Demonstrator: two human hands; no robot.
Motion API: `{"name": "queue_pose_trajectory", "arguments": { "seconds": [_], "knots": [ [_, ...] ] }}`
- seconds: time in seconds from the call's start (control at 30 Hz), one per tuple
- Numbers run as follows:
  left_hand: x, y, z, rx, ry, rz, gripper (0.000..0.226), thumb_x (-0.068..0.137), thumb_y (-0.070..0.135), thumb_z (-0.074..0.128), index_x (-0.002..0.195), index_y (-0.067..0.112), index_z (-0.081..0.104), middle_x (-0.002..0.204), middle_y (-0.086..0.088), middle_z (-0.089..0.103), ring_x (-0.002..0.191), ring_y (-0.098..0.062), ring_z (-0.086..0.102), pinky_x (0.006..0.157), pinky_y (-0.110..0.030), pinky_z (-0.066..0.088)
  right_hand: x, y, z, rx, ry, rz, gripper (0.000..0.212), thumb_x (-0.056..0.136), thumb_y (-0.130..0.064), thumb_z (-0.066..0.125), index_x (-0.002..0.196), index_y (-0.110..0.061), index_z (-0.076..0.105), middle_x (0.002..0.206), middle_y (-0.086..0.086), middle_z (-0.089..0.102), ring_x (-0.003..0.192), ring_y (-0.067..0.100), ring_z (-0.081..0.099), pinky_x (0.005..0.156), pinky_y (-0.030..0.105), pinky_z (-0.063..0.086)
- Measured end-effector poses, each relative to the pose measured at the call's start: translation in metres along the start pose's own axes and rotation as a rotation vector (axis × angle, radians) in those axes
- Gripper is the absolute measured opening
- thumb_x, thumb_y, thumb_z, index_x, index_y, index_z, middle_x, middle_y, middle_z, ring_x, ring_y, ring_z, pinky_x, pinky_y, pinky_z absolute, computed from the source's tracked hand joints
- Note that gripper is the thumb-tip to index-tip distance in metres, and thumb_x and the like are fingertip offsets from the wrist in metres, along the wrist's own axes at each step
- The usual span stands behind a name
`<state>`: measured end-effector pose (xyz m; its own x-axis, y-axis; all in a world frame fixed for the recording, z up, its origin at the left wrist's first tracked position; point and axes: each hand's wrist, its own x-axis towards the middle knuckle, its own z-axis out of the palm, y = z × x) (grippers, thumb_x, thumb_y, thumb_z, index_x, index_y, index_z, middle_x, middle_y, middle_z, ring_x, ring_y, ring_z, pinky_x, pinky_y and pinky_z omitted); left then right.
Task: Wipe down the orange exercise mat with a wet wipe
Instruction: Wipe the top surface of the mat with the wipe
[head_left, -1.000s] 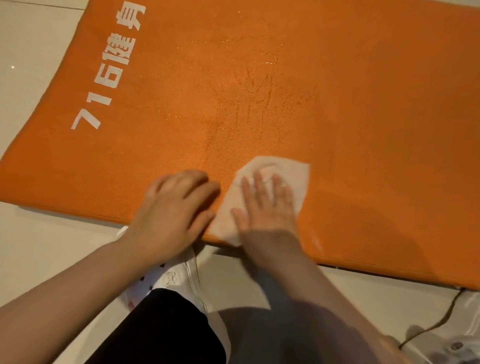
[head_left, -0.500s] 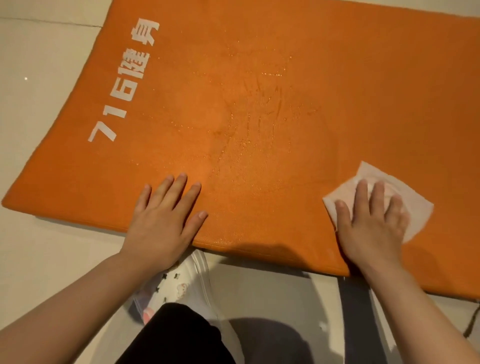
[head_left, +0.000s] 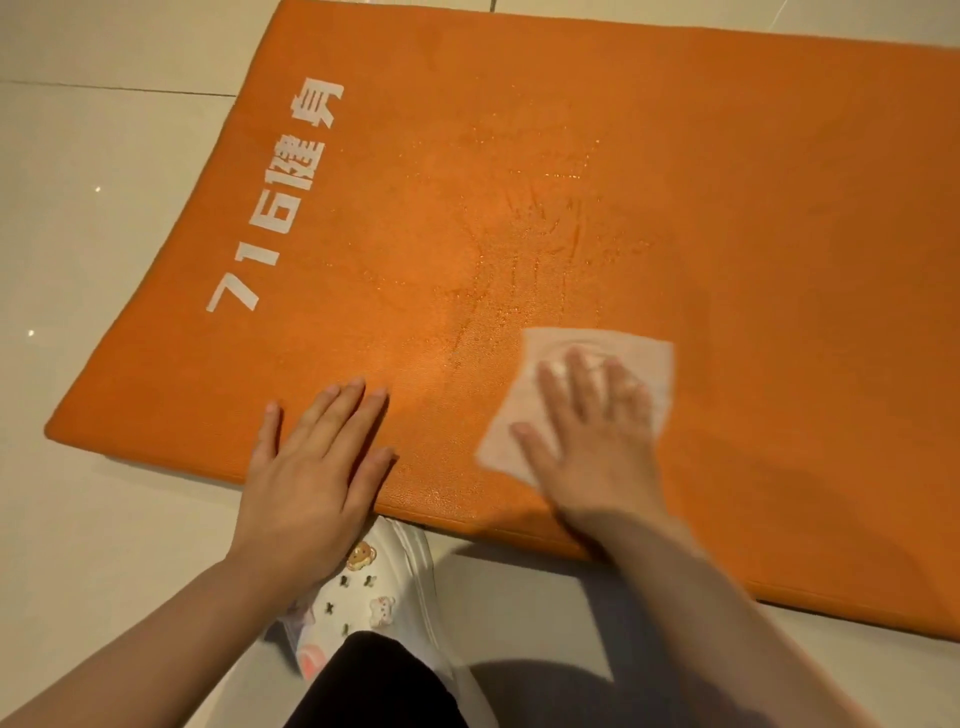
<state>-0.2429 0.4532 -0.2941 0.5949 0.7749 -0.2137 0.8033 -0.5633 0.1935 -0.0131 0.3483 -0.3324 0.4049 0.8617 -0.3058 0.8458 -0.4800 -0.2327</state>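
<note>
I take this for a home or gym floor: pale glossy floor tiles (head_left: 93, 218) with thin grout lines carry an orange exercise mat (head_left: 727, 218) printed with white lettering (head_left: 280, 208), and a white clog (head_left: 363, 597) with small charms stands at the mat's near edge.

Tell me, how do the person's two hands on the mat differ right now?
The right hand presses the wet wipe beneath it; the left hand rests bare on the orange mat. The right hand looks motion-blurred; the left hand looks sharp. Both lie flat with straight fingers near the mat's near edge.
</note>
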Motion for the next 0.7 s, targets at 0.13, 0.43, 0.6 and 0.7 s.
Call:
{"name": "queue_pose_trajectory", "arguments": {
  "seconds": [0.13, 0.43, 0.6, 0.7],
  "knots": [
    [-0.002, -0.003, 0.005, 0.029, 0.008, -0.046, 0.061, 0.100, 0.057, 0.018, 0.150, 0.029, 0.040, 0.158, 0.004, 0.033, 0.148, -0.014, 0.020, 0.117, -0.045, 0.004, -0.008, 0.053, -0.022, 0.083, -0.034, 0.421, 0.069, 0.095, -0.068, 0.007, 0.156, -0.036, -0.003, 0.162, 0.004, -0.020, 0.148, 0.030, -0.019, 0.119, 0.049, -0.012],
    [0.004, -0.020, -0.005, -0.060, 0.099, -0.014, 0.055, 0.101, 0.047, 0.023, 0.139, 0.024, 0.056, 0.147, 0.004, 0.050, 0.134, -0.009, 0.036, 0.107, -0.034, 0.019, -0.020, -0.093, 0.011, 0.078, -0.086, -0.285, 0.067, 0.094, -0.056, -0.010, 0.156, -0.035, 0.006, 0.164, 0.002, -0.005, 0.149, 0.035, -0.014, 0.116, 0.049, -0.020],
    [-0.001, -0.020, 0.001, -0.061, 0.112, -0.059, 0.053, 0.101, 0.045, 0.024, 0.141, 0.026, 0.054, 0.150, 0.004, 0.046, 0.140, -0.014, 0.033, 0.113, -0.036, 0.013, 0.002, -0.079, 0.003, 0.057, -0.122, -0.381, 0.080, 0.081, -0.069, -0.013, 0.155, -0.041, -0.001, 0.162, -0.007, -0.017, 0.148, 0.027, -0.021, 0.113, 0.044, -0.026],
    [0.000, -0.023, 0.001, -0.065, 0.116, -0.052, 0.054, 0.101, 0.048, 0.024, 0.141, 0.029, 0.053, 0.150, 0.006, 0.045, 0.141, -0.012, 0.032, 0.114, -0.033, 0.011, 0.018, -0.011, 0.000, 0.004, 0.019, -0.085, 0.082, 0.083, -0.069, -0.001, 0.155, -0.035, 0.018, 0.163, 0.002, -0.001, 0.150, 0.036, 0.000, 0.117, 0.046, -0.009]
  ]
}}
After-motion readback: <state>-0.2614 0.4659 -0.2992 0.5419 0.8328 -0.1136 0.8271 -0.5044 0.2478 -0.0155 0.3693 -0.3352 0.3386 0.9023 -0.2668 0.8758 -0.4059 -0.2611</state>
